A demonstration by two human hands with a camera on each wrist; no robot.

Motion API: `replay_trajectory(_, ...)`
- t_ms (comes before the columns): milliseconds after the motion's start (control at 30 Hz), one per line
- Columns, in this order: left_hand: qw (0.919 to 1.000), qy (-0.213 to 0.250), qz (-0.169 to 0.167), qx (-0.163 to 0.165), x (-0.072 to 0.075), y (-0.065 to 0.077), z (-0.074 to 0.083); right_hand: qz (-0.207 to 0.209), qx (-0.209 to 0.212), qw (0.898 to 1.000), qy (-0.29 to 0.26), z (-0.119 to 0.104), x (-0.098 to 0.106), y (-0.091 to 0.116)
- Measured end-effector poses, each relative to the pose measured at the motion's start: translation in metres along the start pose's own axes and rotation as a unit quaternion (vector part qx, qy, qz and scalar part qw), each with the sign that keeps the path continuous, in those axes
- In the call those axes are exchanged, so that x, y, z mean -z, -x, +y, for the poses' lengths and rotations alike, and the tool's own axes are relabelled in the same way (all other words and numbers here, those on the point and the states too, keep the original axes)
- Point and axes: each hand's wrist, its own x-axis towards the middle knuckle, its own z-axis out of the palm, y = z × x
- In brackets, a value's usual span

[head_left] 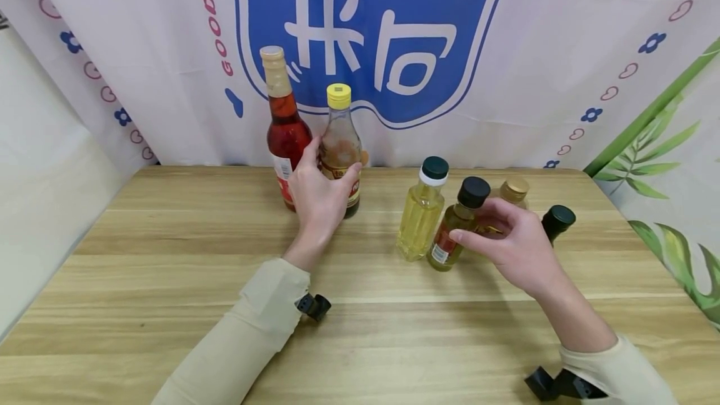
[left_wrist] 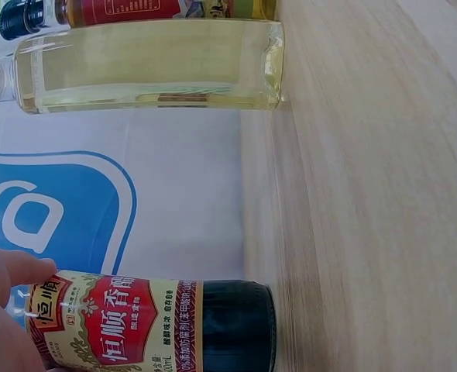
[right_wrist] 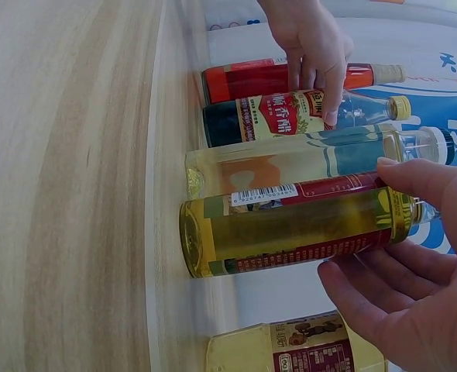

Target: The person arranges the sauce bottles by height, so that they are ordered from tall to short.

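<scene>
My left hand (head_left: 320, 195) grips a vinegar bottle (head_left: 340, 136) with a yellow cap, its fingers and thumb round the labelled body. Just left of it stands a taller bottle of red liquid (head_left: 285, 130). On the right, my right hand (head_left: 514, 242) holds a black-capped oil bottle (head_left: 450, 236) near its shoulder, thumb on one side and fingers on the other. The right wrist view shows this oil bottle (right_wrist: 290, 229) with a barcode on its red label. A clear bottle of pale yellow oil (head_left: 419, 217) with a dark green cap stands close to its left.
A gold-capped bottle (head_left: 514, 191) stands behind my right hand, partly hidden. Another bottle with a dark green cap (head_left: 558, 220) is mostly covered by that hand. The wooden table (head_left: 360, 342) ends at a printed white and blue cloth (head_left: 185, 80).
</scene>
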Motion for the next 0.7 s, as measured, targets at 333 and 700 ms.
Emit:
replay_trajectory(333,1.0000,0.000,0.001,0.001,-0.0006,0.0001,0.0010,-0.001,-0.001,1.000,0.000,0.0007,0.0004,0.0003)
replay_trajectory(700,1.0000,-0.007,0.002,0.000,-0.0001,0.0005,0.0004,0.002,0.001,1.000,-0.004,0.0000,-0.0008,0.0004)
